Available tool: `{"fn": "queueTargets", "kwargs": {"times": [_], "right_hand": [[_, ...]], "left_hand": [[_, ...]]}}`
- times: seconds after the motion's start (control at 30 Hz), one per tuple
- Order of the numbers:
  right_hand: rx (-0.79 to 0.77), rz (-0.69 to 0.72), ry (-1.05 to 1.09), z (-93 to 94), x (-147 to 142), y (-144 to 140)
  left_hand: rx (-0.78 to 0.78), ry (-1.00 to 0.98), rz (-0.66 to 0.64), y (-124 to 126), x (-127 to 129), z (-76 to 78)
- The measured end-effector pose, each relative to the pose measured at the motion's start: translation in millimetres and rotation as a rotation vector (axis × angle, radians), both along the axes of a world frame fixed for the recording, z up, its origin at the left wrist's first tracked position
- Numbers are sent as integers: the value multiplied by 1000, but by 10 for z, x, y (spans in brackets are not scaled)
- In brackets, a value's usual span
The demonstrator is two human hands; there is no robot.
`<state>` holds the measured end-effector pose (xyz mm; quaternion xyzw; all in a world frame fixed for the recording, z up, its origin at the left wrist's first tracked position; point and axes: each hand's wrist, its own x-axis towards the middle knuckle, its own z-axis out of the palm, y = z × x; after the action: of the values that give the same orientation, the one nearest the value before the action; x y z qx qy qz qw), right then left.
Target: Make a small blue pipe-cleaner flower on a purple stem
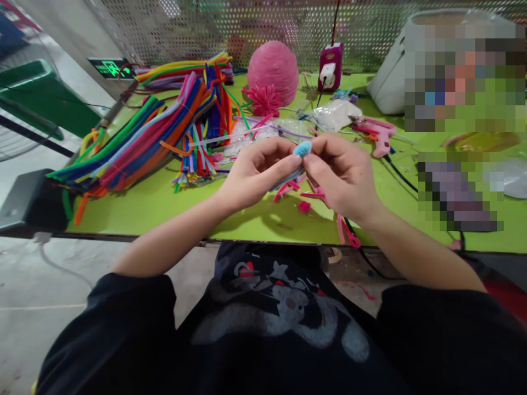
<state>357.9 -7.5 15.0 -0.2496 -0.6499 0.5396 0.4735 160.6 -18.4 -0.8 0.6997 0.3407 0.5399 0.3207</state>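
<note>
Above the green table's (173, 206) near edge, left hand (257, 173) and right hand (343, 175) are pinching a light-blue pipe-cleaner coil (302, 148) between fingertips. Beneath, pink pipe-cleaner scraps (307, 195) are lying. Farther back: multicoloured pipe-cleaner bundle (144, 137), pink glue gun (381, 134), pink ball (273, 68).

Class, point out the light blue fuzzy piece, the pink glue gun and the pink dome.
light blue fuzzy piece (303, 148), head view, its exposed tip
pink glue gun (382, 137), head view, body
pink dome (272, 68), head view, front
</note>
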Motion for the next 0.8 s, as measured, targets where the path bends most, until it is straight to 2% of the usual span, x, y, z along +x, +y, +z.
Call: {"fn": "queueTargets", "kwargs": {"times": [0.1,0.2,0.27,0.37,0.47,0.57,0.7,0.8], "right_hand": [[253,-125,-116,-55,34,-9],[487,-219,-200,-120,41,38],[609,-244,-235,-139,39,75],[710,-230,-270,-123,42,103],[658,-191,-303,-100,46,86],[485,-158,-294,-119,20,46],[321,-185,-233,-192,-51,18],[342,-186,-238,-205,-65,23]], "left_hand": [[-314,-175,-144,-45,84,46],[-553,-273,-162,-39,87,98],[-700,-327,-166,-30,77,144],[-870,-353,-217,-24,66,219],[-931,-333,-258,-16,54,265],[-913,-339,-253,-3,52,257],[-821,-389,-150,6,97,209],[-813,-416,-99,-7,143,207]]}}
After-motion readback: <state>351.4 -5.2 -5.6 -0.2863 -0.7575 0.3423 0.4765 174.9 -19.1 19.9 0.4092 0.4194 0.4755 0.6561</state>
